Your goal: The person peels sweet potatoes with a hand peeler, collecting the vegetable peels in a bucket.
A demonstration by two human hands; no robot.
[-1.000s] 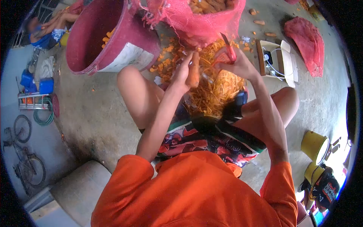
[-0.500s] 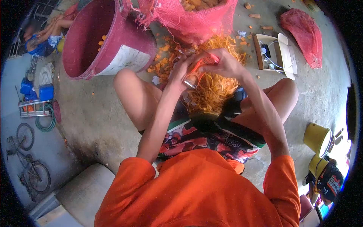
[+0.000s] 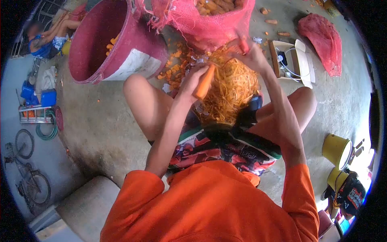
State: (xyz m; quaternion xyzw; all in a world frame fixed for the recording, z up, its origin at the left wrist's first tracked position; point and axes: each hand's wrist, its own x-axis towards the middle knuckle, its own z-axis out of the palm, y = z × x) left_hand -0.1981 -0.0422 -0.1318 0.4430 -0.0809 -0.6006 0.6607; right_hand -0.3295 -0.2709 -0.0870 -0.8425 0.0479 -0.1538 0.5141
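**Peeling carrots over a heap of shavings**

Holding a carrot (image 3: 204, 82) in my left hand (image 3: 192, 80), I have the fingers wrapped around its upper end, and it slants down over the pile of orange peelings (image 3: 231, 90) between my knees. My right hand (image 3: 252, 54) is raised further out, closed on a red-handled peeler (image 3: 243, 45) near the lower edge of the pink mesh sack (image 3: 209, 24); motion blur hides the blade. The two hands are apart, with the peelings below both.

The sack is open and full of carrots. Just left of it a maroon bucket (image 3: 121, 44) leans on its side with a few orange pieces inside, and cut carrot bits (image 3: 175, 66) are scattered on the concrete between bucket and peelings. To my right lie an open white box (image 3: 292, 60) with a cable in it, a second pink sack (image 3: 322, 38) lying flat, and a yellow bucket (image 3: 335, 151). Another person (image 3: 44, 36) sits at far left.
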